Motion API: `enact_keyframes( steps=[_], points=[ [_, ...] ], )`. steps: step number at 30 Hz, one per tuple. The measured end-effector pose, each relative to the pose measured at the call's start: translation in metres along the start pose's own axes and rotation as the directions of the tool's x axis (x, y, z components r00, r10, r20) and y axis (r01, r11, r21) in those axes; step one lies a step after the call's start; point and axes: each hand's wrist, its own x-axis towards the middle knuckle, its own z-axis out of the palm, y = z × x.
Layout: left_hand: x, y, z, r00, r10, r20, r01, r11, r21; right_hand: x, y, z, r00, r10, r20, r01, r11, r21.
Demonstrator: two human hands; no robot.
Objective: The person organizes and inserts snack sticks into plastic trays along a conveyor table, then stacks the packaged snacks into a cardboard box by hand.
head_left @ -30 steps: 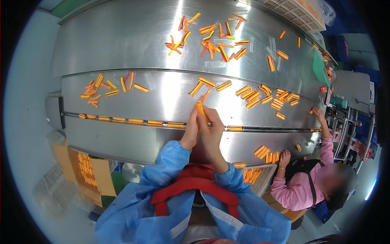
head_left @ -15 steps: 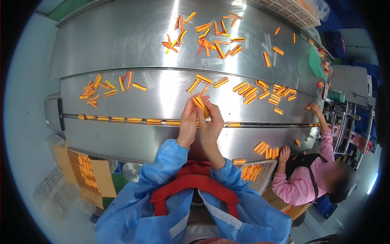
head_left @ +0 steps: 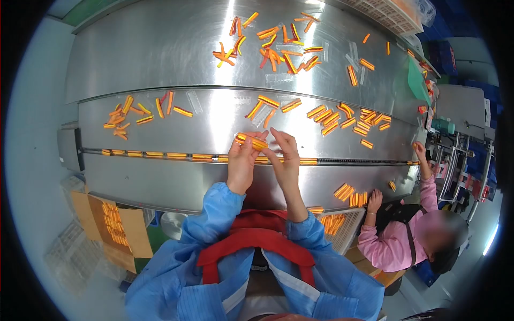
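My left hand (head_left: pixel 241 167) is closed round a striped orange-and-yellow stick bundle (head_left: pixel 249 140), held level above the steel table. My right hand (head_left: pixel 288 163) is just right of it, its fingers apart and the thumb near the bundle's right end; whether it touches cannot be made out. Below both hands runs a narrow conveyor channel (head_left: pixel 364 162) with a row of similar striped bundles (head_left: pixel 174 155) lying end to end. Ahead of my fingers, more striped bundles and a clear plastic tray (head_left: pixel 262 115) lie on the table.
Loose coloured sticks (head_left: pixel 278 53) are scattered on the far panel. Striped bundles (head_left: pixel 326 119) lie to the right. A cardboard box (head_left: pixel 136 230) stands at lower left, a white basket (head_left: pixel 350 230) at lower right. A co-worker in a pink sleeve (head_left: pixel 383 251) reaches to the channel's right end.
The bundle has turned from steeply tilted to nearly level and moved slightly left in my left hand. My right hand's fingers have come apart from it. The co-worker's far hand has moved slightly.
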Motion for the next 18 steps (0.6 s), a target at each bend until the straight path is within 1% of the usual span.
enact_keyframes(
  steps=[1,2,3,4,5,6,8,9,11,12,14,15,16,17,18],
  points=[
    [0.0,-0.006,-0.007,1.0,-0.029,0.006,0.03,0.999,-0.023,-0.001,0.009,-0.004,0.995,0.075,0.063,-0.082,0.989,0.126],
    [-0.001,-0.013,-0.013,0.998,-0.061,0.014,0.061,0.997,-0.045,-0.006,0.017,-0.01,0.995,0.077,0.059,-0.084,0.989,0.124],
    [-0.002,-0.018,-0.014,0.998,-0.066,0.02,0.067,0.997,-0.044,-0.007,0.015,-0.014,0.944,0.301,0.137,-0.327,0.912,0.246],
    [-0.003,-0.023,-0.015,0.997,-0.08,-0.007,0.08,0.997,0.005,-0.009,0.015,-0.016,0.837,0.492,0.238,-0.547,0.764,0.343],
    [-0.004,-0.029,-0.016,0.995,-0.096,-0.038,0.098,0.994,0.054,-0.014,0.035,-0.013,0.855,0.487,0.178,-0.519,0.8,0.303],
    [-0.002,-0.034,-0.022,0.994,-0.104,-0.033,0.105,0.993,0.056,-0.018,0.046,-0.013,0.855,0.491,0.169,-0.519,0.799,0.305],
    [0.005,-0.042,-0.038,0.997,-0.059,-0.042,0.066,0.979,0.193,-0.021,0.062,-0.015,0.803,0.547,0.238,-0.595,0.709,0.379],
    [0.008,-0.044,-0.041,0.997,-0.063,-0.036,0.069,0.979,0.194,-0.021,0.069,-0.017,0.805,0.547,0.23,-0.592,0.71,0.382],
    [0.012,-0.047,-0.048,0.985,-0.171,-0.01,0.169,0.967,0.19,-0.017,0.084,-0.021,0.739,0.599,0.307,-0.674,0.661,0.331],
    [0.017,-0.05,-0.053,0.985,-0.174,-0.005,0.171,0.966,0.194,-0.015,0.093,-0.023,0.742,0.599,0.302,-0.67,0.661,0.337],
    [0.029,-0.056,-0.062,0.984,-0.163,0.068,0.119,0.899,0.42,-0.01,0.111,-0.027,0.765,0.574,0.29,-0.643,0.695,0.32],
    [0.036,-0.058,-0.063,0.982,-0.17,0.079,0.121,0.896,0.428,-0.006,0.123,-0.031,0.77,0.574,0.278,-0.638,0.695,0.331],
    [0.043,-0.058,-0.061,0.993,0.092,0.069,-0.115,0.742,0.66,-0.001,0.133,-0.036,0.832,0.537,0.143,-0.554,0.784,0.279],
    [0.05,-0.059,-0.06,0.93,0.342,0.134,-0.295,0.476,0.828,0.005,0.143,-0.043,0.878,0.479,0.009,-0.471,0.858,0.207],
    [0.058,-0.054,-0.056,0.932,0.332,0.145,-0.299,0.477,0.827,0.012,0.141,-0.051,0.856,0.511,-0.071,-0.494,0.852,0.175]
  ],
)
